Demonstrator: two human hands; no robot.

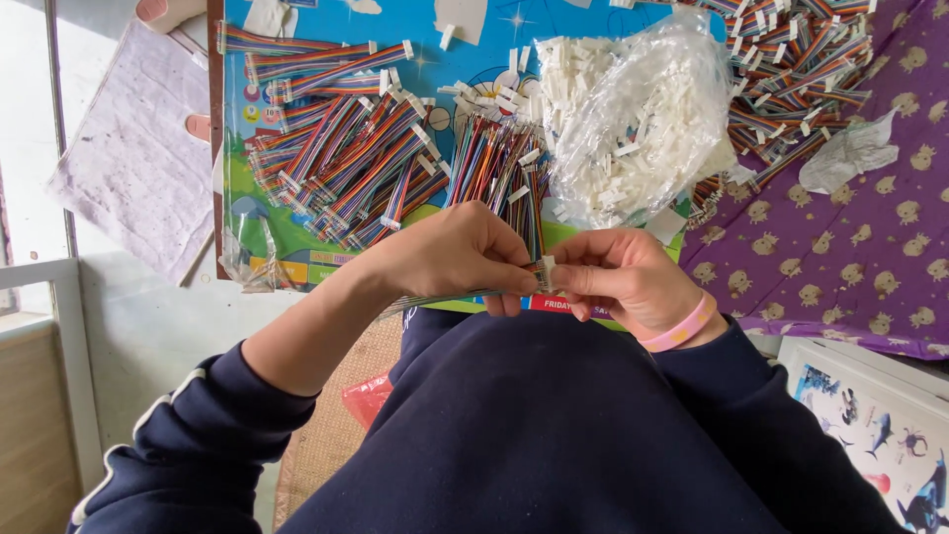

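Note:
My left hand [460, 255] pinches the end of a flat multicoloured ribbon cable [435, 299] that trails left under the wrist. My right hand [618, 277], with a pink wristband, pinches a small white plastic connector [547, 272] right at that cable end. Both hands meet at the near edge of a blue cartoon-printed board [474, 54]. Just beyond the hands lies a bundle of ribbon cables [499, 168] with white connectors fitted.
Several more ribbon cable bundles [341, 148] cover the board's left side, and another heap [801, 69] lies far right. A clear bag of white connectors [643, 119] sits in the middle. Purple patterned cloth [850, 257] lies right, with crumpled clear plastic [850, 153] on it.

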